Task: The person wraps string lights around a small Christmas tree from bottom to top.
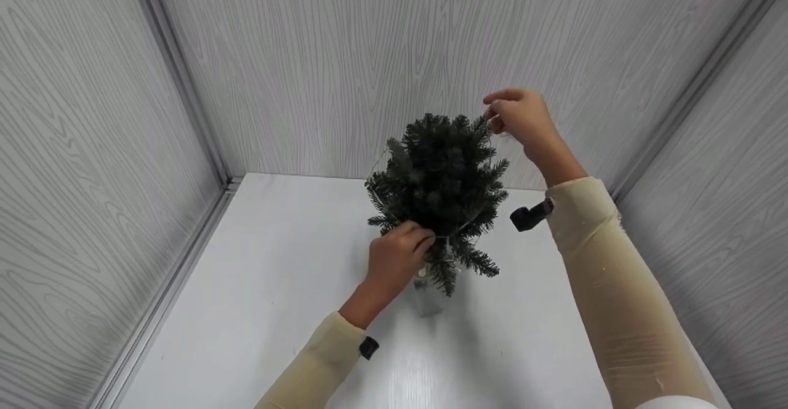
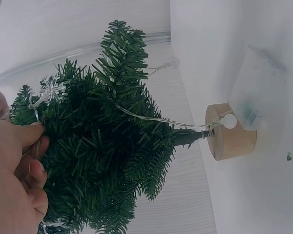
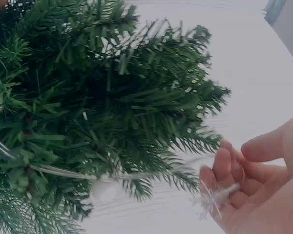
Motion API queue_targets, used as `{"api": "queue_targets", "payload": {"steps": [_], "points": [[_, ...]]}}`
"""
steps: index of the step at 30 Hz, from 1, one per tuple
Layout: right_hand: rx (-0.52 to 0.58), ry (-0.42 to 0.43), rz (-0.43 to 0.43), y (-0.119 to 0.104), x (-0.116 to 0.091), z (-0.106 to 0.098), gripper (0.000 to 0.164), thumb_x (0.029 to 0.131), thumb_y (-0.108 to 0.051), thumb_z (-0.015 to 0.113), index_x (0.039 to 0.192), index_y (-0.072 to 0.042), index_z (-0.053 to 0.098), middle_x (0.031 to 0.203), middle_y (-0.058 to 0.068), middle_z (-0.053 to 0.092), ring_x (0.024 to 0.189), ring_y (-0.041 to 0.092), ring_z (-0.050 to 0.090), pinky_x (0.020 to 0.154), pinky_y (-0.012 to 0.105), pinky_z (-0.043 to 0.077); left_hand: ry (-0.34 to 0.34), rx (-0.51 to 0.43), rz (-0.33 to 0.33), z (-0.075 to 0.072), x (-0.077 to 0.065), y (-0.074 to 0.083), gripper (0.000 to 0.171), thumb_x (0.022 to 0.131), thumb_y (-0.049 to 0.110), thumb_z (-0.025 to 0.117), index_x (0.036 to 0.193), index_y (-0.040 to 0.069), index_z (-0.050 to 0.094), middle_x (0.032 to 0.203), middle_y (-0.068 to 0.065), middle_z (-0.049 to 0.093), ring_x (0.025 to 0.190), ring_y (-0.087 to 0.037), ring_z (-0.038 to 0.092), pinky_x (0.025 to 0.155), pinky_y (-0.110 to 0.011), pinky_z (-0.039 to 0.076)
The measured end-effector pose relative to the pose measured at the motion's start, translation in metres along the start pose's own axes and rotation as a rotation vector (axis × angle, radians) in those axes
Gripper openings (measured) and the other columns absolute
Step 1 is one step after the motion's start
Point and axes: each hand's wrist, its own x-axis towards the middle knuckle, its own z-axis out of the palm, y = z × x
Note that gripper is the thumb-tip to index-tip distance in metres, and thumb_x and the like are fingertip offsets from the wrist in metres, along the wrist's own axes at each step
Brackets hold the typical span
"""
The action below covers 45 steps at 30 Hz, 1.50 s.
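Note:
A small artificial Christmas tree point(image 1: 440, 175) stands upright on a round wooden base point(image 2: 239, 139). A thin clear-wired string of lights point(image 2: 156, 118) winds around its branches. My left hand point(image 1: 397, 255) is at the tree's near side, pinching the wire just under a clear snowflake light point(image 2: 52, 90). At the tree's far right my right hand point(image 1: 520, 116) holds another stretch of the wire in its curled fingers. A second snowflake light point(image 3: 212, 200) hangs against those fingers. A white round light point(image 3: 105, 189) shows on the wire between the branches.
Beside the wooden base lies a clear plastic bag point(image 2: 259, 90) with something green inside. A tiny green scrap point(image 2: 289, 156) lies on the white tabletop point(image 1: 295, 242). Grey wood-grain panels point(image 1: 320, 70) wall the table at the back and both sides.

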Motion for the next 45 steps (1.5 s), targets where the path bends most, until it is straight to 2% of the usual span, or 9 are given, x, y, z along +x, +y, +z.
{"api": "queue_targets", "payload": {"steps": [5,10,16,20,23,29,34,38,45], "points": [[-0.241,-0.038,-0.091,-0.001,-0.007,-0.013,0.032,0.107,-0.007,0.044,0.137,0.001,0.052,0.095,0.006,0.071,0.082,0.015,0.066,0.073,0.024,0.049,-0.013,0.005,0.001,0.000,-0.002,0.001,0.011,0.096,0.029,0.071,0.097,0.024,0.081,0.091,0.007,0.071,0.077,-0.007,0.070,0.057,-0.025,0.055],[-0.338,-0.013,-0.155,0.008,-0.009,-0.018,0.023,0.107,-0.013,0.050,0.119,0.003,0.061,0.108,0.018,0.073,0.090,0.017,0.069,0.084,0.030,0.051,-0.003,0.001,0.006,0.001,-0.002,-0.001,0.012,0.096,0.029,0.071,0.096,0.023,0.081,0.090,0.006,0.071,0.076,-0.008,0.070,0.056,-0.026,0.055],[-0.338,0.049,-0.133,0.025,-0.005,-0.016,0.029,0.105,-0.030,0.055,0.104,-0.002,0.063,0.080,0.002,0.069,0.077,0.013,0.067,0.069,0.024,0.049,-0.008,-0.007,-0.003,0.003,-0.003,-0.003,0.011,0.095,0.030,0.072,0.095,0.023,0.080,0.090,0.007,0.071,0.076,-0.008,0.071,0.056,-0.027,0.054],[-0.237,0.034,-0.102,0.031,-0.001,-0.012,0.033,0.106,-0.034,0.052,0.103,-0.002,0.062,0.075,-0.001,0.061,0.067,0.008,0.062,0.065,0.023,0.050,0.001,-0.003,-0.003,0.002,-0.002,-0.003,0.011,0.095,0.030,0.072,0.095,0.023,0.080,0.090,0.007,0.071,0.075,-0.008,0.070,0.054,-0.027,0.053],[-0.102,0.007,-0.056,0.029,0.001,-0.008,0.030,0.108,-0.026,0.049,0.111,0.001,0.062,0.075,0.000,0.058,0.065,0.009,0.061,0.063,0.021,0.051,0.011,-0.006,-0.002,0.002,-0.002,-0.003,0.010,0.094,0.030,0.072,0.094,0.023,0.080,0.089,0.007,0.071,0.073,-0.008,0.070,0.052,-0.027,0.052],[0.074,-0.034,0.003,0.020,-0.001,-0.001,0.031,0.108,-0.020,0.047,0.124,0.003,0.060,0.074,-0.002,0.062,0.065,0.009,0.060,0.060,0.021,0.048,0.008,-0.014,-0.006,0.003,-0.001,-0.003,0.010,0.094,0.029,0.073,0.095,0.023,0.080,0.090,0.007,0.071,0.073,-0.008,0.070,0.053,-0.027,0.053],[0.105,0.042,0.023,0.016,0.000,0.004,0.024,0.107,-0.020,0.052,0.112,0.000,0.065,0.069,-0.004,0.067,0.057,0.007,0.060,0.052,0.020,0.045,-0.006,-0.006,-0.009,0.003,0.001,-0.003,0.010,0.095,0.029,0.072,0.097,0.024,0.080,0.092,0.008,0.071,0.076,-0.006,0.070,0.056,-0.026,0.054],[0.033,0.112,0.021,0.014,0.003,0.006,0.023,0.106,-0.018,0.052,0.104,-0.001,0.067,0.061,-0.005,0.065,0.049,0.007,0.059,0.047,0.019,0.043,-0.006,-0.002,-0.005,0.002,0.002,-0.003,0.010,0.096,0.028,0.071,0.097,0.024,0.080,0.092,0.008,0.071,0.079,-0.006,0.071,0.059,-0.026,0.056],[-0.268,0.192,-0.022,0.006,0.006,0.012,0.030,0.105,-0.023,0.050,0.105,-0.003,0.071,0.057,-0.010,0.061,0.048,0.004,0.059,0.051,0.020,0.047,0.016,0.001,0.000,0.000,0.003,-0.005,0.009,0.095,0.027,0.073,0.096,0.023,0.080,0.092,0.007,0.072,0.078,-0.007,0.071,0.058,-0.028,0.056]]}}
